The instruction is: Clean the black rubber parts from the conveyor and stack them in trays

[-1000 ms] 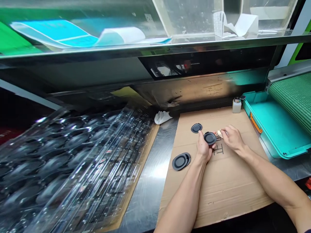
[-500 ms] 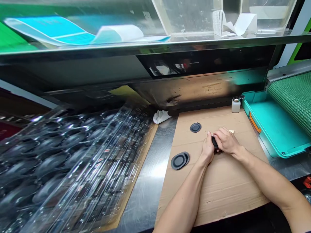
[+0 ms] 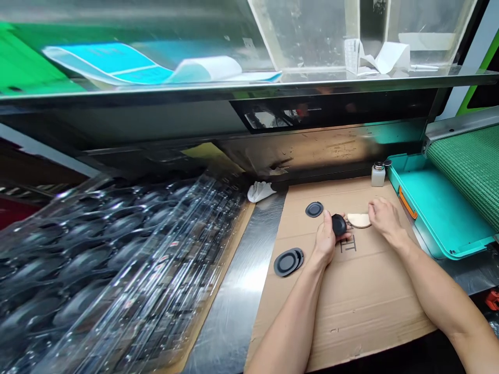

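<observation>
My left hand grips a round black part above the cardboard sheet. To its right, my right hand has its fingers pressed together at the right end of a pale cream half-round piece; whether the fingers pinch it is too small to tell. A dark oval disc lies on the cardboard beyond my left hand. Nearer and further left, two dark discs overlap.
Stacked clear plastic trays fill the left side. A white cloth lies on the metal table. A small bottle stands at the back, beside a teal tray and green conveyor belt. A metal shelf crosses above.
My hands have moved apart. The right one has left the black part and moved right to the cream piece, which now shows more fully. The camera view has tilted up slightly.
</observation>
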Motion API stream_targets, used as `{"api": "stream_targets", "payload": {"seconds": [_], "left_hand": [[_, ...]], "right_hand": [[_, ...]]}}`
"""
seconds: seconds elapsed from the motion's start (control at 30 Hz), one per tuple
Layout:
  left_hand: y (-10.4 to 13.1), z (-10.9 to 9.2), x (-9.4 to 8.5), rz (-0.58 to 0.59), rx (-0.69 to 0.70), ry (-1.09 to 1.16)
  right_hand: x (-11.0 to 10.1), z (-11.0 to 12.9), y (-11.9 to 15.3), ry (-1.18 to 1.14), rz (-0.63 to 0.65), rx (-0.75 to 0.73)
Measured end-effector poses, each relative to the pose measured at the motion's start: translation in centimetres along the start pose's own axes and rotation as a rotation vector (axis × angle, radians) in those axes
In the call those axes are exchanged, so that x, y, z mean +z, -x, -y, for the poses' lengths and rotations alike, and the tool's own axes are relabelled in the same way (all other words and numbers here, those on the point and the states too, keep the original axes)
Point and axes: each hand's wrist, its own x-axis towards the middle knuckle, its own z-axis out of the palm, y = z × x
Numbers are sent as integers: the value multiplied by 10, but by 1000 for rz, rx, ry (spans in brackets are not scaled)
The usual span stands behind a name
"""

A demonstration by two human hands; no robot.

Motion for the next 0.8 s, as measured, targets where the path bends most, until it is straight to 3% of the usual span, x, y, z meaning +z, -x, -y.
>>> {"api": "stream_targets", "payload": {"seconds": [0.07,0.13,0.27,0.33,0.47,0.57,0.63,0.8], "left_hand": [[-3,-4,-4,5,51,-30],[-8,-6,-10,-45,150,-96],[-14,-4,-18,-168,388,-279],[-15,-1,-18,-151,420,-297],[-16,2,-14,-26,355,-120],[-16,2,-14,71,352,-48],[-13,1,-14,52,388,-94],[-5,1,-11,20,509,-453]], "right_hand": [[-4,-3,1,79,-16,39],[-1,1,6,83,4,-72],[12,18,16,-37,172,-318],[14,23,16,-173,135,-310],[4,28,11,-596,-93,-359],[-1,24,7,-691,-8,-471],[3,15,3,-608,23,-418],[26,0,0,-462,-78,-177]]}}
